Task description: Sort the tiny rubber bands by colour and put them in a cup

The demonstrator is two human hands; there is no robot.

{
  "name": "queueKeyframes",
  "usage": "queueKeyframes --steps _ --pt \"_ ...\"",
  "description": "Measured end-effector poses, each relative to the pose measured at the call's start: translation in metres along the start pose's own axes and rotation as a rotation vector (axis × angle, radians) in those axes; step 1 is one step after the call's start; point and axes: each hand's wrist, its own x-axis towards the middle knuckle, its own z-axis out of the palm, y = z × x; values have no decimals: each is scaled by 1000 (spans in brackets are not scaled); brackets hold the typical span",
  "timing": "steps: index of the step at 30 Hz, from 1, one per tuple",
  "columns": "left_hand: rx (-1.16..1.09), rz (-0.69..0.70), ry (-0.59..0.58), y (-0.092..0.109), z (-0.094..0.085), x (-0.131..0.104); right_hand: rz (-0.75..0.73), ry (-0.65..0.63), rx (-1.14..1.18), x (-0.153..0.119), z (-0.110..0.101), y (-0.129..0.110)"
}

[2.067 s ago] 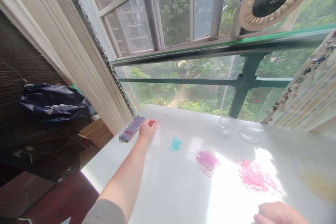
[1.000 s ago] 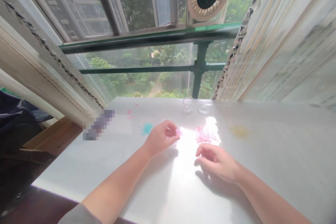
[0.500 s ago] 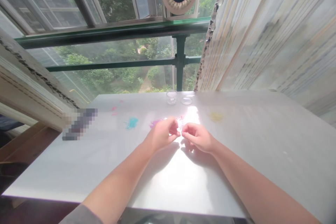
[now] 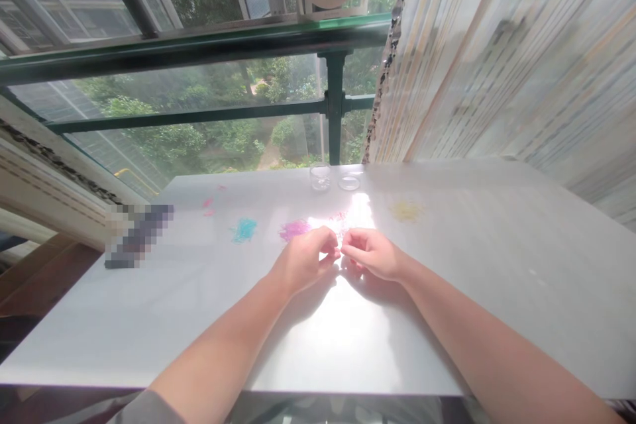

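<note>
Over the sunlit middle of the white table, my left hand and my right hand meet fingertip to fingertip. Both are closed in a pinch. Whatever lies between the fingers is too small and too washed out by glare to name. Just beyond them is a scatter of small reddish bits, partly hidden by the fingers. A loose purple pile of thin pieces lies beside my left hand. Farther left is a turquoise pile; a yellow pile lies beyond my right hand to the right.
At the table's far edge stand a small clear round container and a clear round lid or dish. A few pink pieces lie at the far left, near a blurred dark item. Behind are a green railing and a string curtain.
The view has shifted slightly, so the railing and piles sit a little farther left and higher. My hands keep nearly the same pinched pose, fingertips together.
</note>
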Motion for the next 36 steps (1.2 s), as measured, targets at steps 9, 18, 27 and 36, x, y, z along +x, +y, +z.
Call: queueKeyframes --steps 9,18,27,36 --pt "-133 59 36 -4 0 0 -32 -4 -9 1 -1 2" --pt "-222 47 54 -7 0 2 -59 43 3 2 -1 5" --pt "-180 19 33 -7 -3 2 -77 54 -24 1 1 6" --pt "-168 85 52 -7 -3 2 -45 37 -14 -1 1 1"
